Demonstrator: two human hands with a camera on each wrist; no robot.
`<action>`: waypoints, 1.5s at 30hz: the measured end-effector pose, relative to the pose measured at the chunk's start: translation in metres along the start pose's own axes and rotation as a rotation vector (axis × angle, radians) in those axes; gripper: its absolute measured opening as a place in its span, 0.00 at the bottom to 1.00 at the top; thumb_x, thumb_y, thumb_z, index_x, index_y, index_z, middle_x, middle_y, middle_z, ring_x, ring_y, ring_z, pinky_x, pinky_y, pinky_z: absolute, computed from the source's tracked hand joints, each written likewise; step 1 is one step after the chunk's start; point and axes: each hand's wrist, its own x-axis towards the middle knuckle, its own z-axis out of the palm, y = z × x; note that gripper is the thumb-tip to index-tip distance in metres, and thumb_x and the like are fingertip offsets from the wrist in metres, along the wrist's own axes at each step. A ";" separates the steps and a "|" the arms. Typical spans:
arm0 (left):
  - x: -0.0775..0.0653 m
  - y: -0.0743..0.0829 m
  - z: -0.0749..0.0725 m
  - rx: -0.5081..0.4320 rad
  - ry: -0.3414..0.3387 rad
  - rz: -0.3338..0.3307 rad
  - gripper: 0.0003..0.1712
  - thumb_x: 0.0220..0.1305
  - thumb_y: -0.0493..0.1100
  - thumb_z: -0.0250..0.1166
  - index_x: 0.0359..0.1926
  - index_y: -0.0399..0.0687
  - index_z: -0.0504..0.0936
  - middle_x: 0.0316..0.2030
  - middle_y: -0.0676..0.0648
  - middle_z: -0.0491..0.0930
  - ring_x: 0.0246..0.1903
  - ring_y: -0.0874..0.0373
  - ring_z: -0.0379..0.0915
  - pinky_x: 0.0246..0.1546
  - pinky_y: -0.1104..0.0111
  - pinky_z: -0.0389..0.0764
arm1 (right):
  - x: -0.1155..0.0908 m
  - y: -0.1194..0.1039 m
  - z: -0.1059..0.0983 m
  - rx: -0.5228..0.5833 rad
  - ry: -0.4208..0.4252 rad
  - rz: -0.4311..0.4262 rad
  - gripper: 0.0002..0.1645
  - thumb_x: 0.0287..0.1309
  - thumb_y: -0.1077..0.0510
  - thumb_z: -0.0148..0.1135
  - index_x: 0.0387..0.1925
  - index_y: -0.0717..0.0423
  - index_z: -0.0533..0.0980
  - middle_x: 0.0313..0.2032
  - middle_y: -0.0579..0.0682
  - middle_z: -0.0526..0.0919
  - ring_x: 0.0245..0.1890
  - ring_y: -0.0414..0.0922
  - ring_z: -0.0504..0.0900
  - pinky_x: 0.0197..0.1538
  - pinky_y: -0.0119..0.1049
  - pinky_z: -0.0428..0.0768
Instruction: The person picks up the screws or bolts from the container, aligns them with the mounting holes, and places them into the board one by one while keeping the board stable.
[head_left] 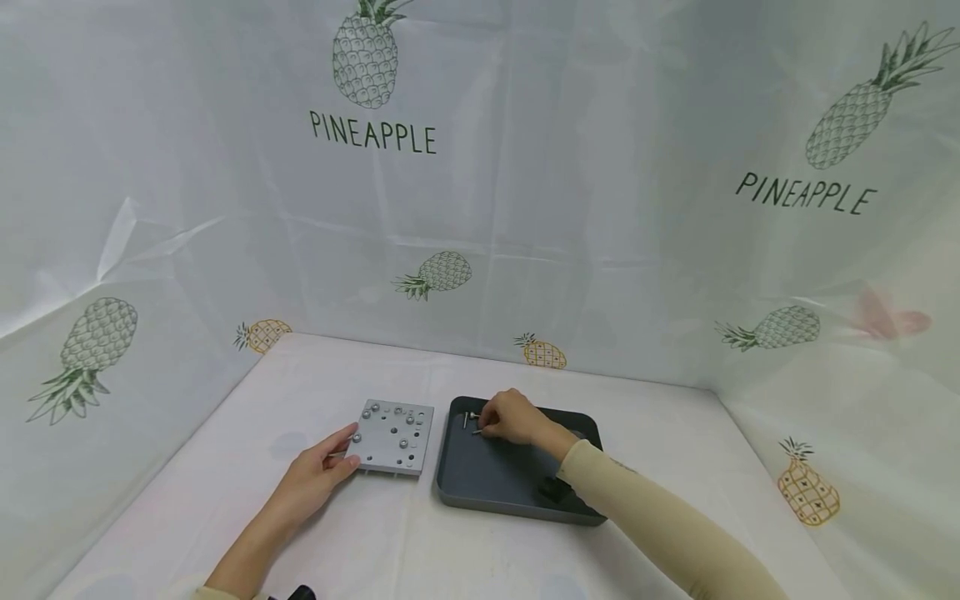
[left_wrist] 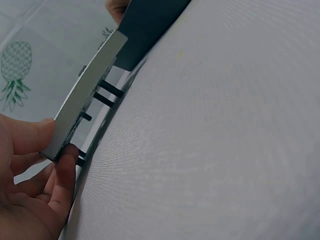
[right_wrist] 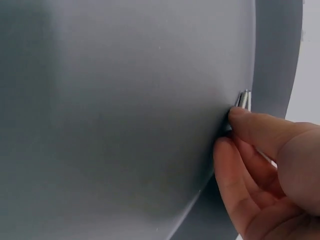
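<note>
A square grey metal plate (head_left: 386,450) with holes and several bolts in its top is at the left of the tray. My left hand (head_left: 318,471) grips its left edge; in the left wrist view, the thumb is above the plate and the fingers below, with dark shanks sticking out underneath. My right hand (head_left: 513,418) reaches into the dark grey tray (head_left: 487,502), fingers curled at its far left corner. A thin silver screw (right_wrist: 244,99) shows at the thumb tip, seemingly pinched, though the fingers partly hide it. More small screws (head_left: 466,419) lie beside the fingertips.
A small black object (head_left: 555,488) is in the tray's near right part, beside the right sleeve. The tray's raised rim surrounds the right hand. White cloth covers the table (head_left: 450,558), and a pineapple-print sheet (head_left: 570,225) hangs behind and at both sides.
</note>
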 end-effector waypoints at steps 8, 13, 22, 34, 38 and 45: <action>0.000 0.002 0.000 -0.003 -0.001 0.002 0.38 0.76 0.47 0.67 0.81 0.47 0.66 0.71 0.32 0.73 0.58 0.51 0.80 0.66 0.49 0.77 | -0.004 0.011 -0.008 0.097 -0.026 -0.033 0.02 0.66 0.65 0.72 0.39 0.59 0.88 0.33 0.47 0.91 0.30 0.35 0.83 0.35 0.30 0.81; 0.000 0.000 0.000 -0.002 -0.005 0.002 0.38 0.76 0.49 0.67 0.81 0.47 0.66 0.71 0.32 0.73 0.57 0.53 0.80 0.64 0.51 0.78 | -0.006 0.015 -0.008 0.151 -0.043 -0.048 0.02 0.65 0.66 0.73 0.39 0.59 0.88 0.32 0.46 0.90 0.29 0.35 0.84 0.35 0.28 0.81; 0.000 -0.001 0.001 -0.005 -0.001 -0.003 0.38 0.76 0.48 0.67 0.80 0.47 0.66 0.70 0.33 0.74 0.56 0.54 0.80 0.61 0.58 0.80 | -0.005 0.014 -0.008 0.209 -0.034 -0.048 0.05 0.61 0.64 0.76 0.39 0.59 0.89 0.32 0.43 0.90 0.32 0.32 0.84 0.37 0.28 0.82; 0.000 0.000 0.000 -0.009 -0.004 -0.003 0.39 0.75 0.49 0.68 0.80 0.47 0.66 0.70 0.32 0.74 0.56 0.54 0.80 0.58 0.63 0.81 | 0.003 0.006 -0.011 0.256 -0.032 -0.078 0.06 0.62 0.64 0.76 0.41 0.59 0.90 0.34 0.44 0.92 0.33 0.32 0.86 0.38 0.28 0.84; 0.001 0.000 0.000 -0.005 -0.001 0.007 0.38 0.76 0.50 0.67 0.81 0.47 0.66 0.70 0.32 0.74 0.57 0.54 0.80 0.61 0.57 0.80 | 0.007 0.003 -0.013 0.262 -0.021 -0.066 0.06 0.63 0.63 0.76 0.42 0.58 0.90 0.33 0.41 0.91 0.33 0.32 0.87 0.38 0.29 0.85; 0.001 -0.002 0.001 -0.011 -0.005 0.000 0.38 0.76 0.47 0.67 0.81 0.47 0.66 0.70 0.34 0.75 0.56 0.54 0.80 0.56 0.69 0.79 | 0.021 -0.009 -0.013 0.257 -0.003 -0.084 0.07 0.65 0.59 0.76 0.43 0.54 0.90 0.34 0.38 0.91 0.33 0.31 0.86 0.39 0.30 0.84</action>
